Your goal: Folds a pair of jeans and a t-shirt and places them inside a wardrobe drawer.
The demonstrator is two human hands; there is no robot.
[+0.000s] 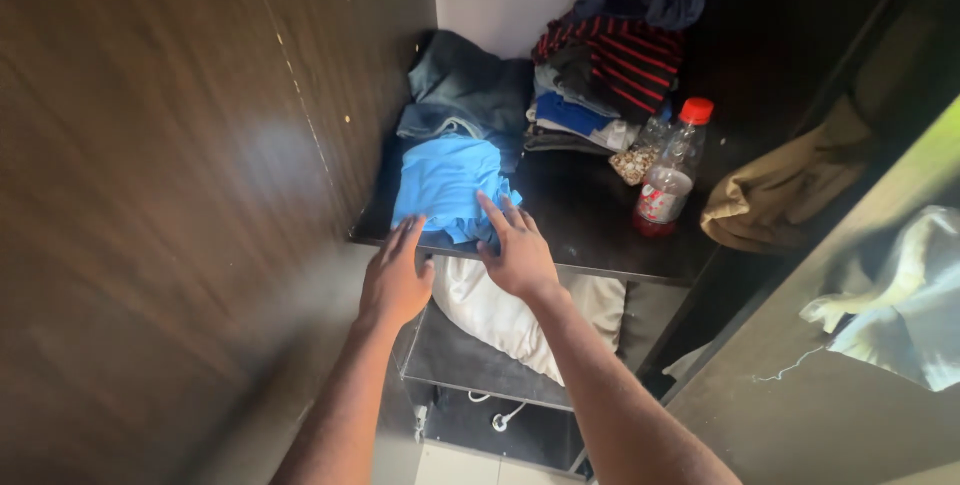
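Note:
A folded light blue garment [443, 183] lies at the front left of a dark wardrobe shelf [590, 215]. My left hand [397, 275] hovers at the shelf's front edge just below the garment, fingers spread and holding nothing. To its right, my right hand [517, 248] rests with its fingertips on the garment's lower right corner, fingers apart, not gripping it. Behind the blue garment sits a dark grey folded pile [465, 85].
A stack of clothes with a red-striped dark top [610, 60] stands at the back. A plastic bottle with a red cap [670, 170] and a bag of small pale pieces [637, 160] stand mid-shelf. A tan cloth [775, 190] lies right. A white pillow [500, 310] sits below.

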